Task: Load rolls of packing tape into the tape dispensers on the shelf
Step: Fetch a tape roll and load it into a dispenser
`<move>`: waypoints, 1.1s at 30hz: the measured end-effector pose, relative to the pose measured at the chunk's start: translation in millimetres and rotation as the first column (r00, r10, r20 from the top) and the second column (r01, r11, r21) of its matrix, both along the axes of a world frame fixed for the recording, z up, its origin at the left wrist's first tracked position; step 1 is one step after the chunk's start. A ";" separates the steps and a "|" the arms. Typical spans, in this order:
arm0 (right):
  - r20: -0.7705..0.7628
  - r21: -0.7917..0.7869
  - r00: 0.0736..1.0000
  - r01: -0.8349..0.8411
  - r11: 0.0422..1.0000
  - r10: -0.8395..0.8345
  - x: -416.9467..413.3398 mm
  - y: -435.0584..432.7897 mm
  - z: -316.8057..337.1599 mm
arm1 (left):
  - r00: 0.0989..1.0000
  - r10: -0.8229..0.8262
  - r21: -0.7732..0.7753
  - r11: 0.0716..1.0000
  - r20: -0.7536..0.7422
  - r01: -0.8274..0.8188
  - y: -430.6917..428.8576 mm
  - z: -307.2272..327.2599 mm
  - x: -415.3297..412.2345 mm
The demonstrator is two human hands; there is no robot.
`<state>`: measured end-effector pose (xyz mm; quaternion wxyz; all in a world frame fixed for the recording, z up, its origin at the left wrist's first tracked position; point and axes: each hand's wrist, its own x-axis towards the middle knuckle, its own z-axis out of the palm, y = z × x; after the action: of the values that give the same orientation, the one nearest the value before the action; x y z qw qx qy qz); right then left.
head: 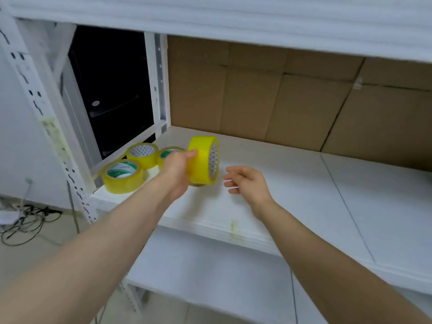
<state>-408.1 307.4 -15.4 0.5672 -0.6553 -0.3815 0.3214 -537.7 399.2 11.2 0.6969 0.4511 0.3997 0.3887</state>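
My left hand (pixel 177 169) grips a yellow roll of packing tape (pixel 203 160), held on edge above the white shelf (pixel 292 183), its core facing right. My right hand (pixel 247 181) hovers just right of the roll with fingers apart and holds nothing. Three more yellow rolls lie flat at the shelf's left end: a front roll (pixel 122 176), a second roll (pixel 143 155) behind it, and a third roll (pixel 171 152) partly hidden by my left hand. No tape dispenser is in view.
Brown cardboard (pixel 280 94) lines the back of the shelf. A white perforated upright (pixel 53 136) stands at the left, with a dark opening (pixel 112 90) behind it. A lower white shelf (pixel 210 272) sits below. Cables (pixel 25 220) lie on the floor at the left.
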 end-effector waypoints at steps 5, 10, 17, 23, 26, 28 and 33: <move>-0.075 0.135 0.992 0.112 0.984 -0.103 52.0 -77.9 21.1 | 0.973 -0.163 -0.043 0.984 0.162 0.172 -82.1 14.2 78.1; -0.168 0.158 0.950 0.289 0.944 -0.263 137.8 -188.6 27.2 | 0.929 -0.364 0.095 0.929 0.064 0.357 -185.3 16.3 177.2; -0.181 0.185 0.905 0.417 0.890 -0.386 241.6 -337.4 11.8 | 0.783 -0.622 0.164 0.770 -0.019 0.616 -312.8 -3.3 296.6; -0.172 0.073 0.794 0.601 0.796 -0.583 306.5 -415.1 3.6 | 0.670 -0.714 0.184 0.645 -0.203 0.742 -377.7 -9.8 386.6; -0.276 -0.024 0.600 0.776 0.630 -0.751 341.5 -442.5 10.6 | 0.653 -0.712 0.218 0.616 -0.256 0.757 -398.3 -8.9 434.8; -0.317 -0.082 0.452 0.863 0.499 -0.834 366.0 -462.1 20.3 | 0.645 -0.701 0.257 0.592 -0.304 0.764 -409.3 -9.7 466.9; -0.226 -0.035 0.345 0.932 0.361 -0.911 432.2 -500.0 38.8 | 0.576 -0.643 0.360 0.450 -0.504 0.817 -433.5 -20.4 552.2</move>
<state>24.1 -192.6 23.5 0.7175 -0.6894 0.0994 -0.0074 14.5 -34.3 -9.2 0.5622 0.8137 0.1289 0.0719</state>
